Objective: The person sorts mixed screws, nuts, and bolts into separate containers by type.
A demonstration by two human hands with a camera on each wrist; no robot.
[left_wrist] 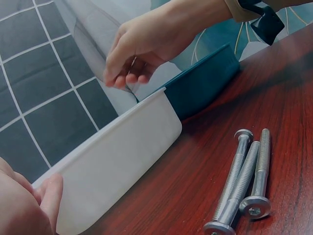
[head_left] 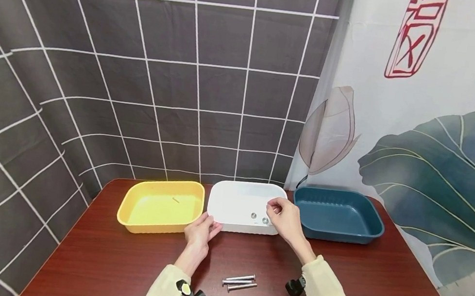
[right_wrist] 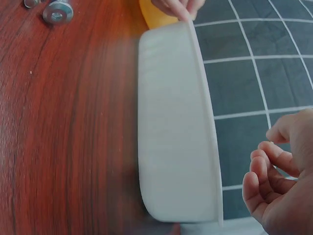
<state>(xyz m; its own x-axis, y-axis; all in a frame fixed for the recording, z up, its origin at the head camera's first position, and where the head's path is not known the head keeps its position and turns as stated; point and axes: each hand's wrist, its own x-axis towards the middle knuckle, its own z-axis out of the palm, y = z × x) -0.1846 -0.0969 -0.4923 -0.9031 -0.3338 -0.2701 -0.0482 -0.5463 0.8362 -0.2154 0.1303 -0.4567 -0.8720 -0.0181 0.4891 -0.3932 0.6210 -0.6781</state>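
Observation:
A white tray point(head_left: 240, 198) stands in the middle with two small nuts point(head_left: 253, 215) inside. My left hand point(head_left: 201, 231) grips its near left corner, one finger lying along the outer front wall in the left wrist view. Above the tray's right end is my right hand point(head_left: 286, 218), fingers curled, thumb and index tips close together. Between those tips the right wrist view shows a tiny pale piece point(right_wrist: 271, 143), too small to identify. Three silver bolts point(head_left: 240, 281) lie on the table in front of the tray.
To the left stands a yellow tray point(head_left: 136, 228) with a small thin brownish piece point(head_left: 176, 199) in it. A dark blue tray point(head_left: 337, 236) sits at the right, close beside the white one. Behind the brown table point(head_left: 118, 271) hang gridded and floral cloths.

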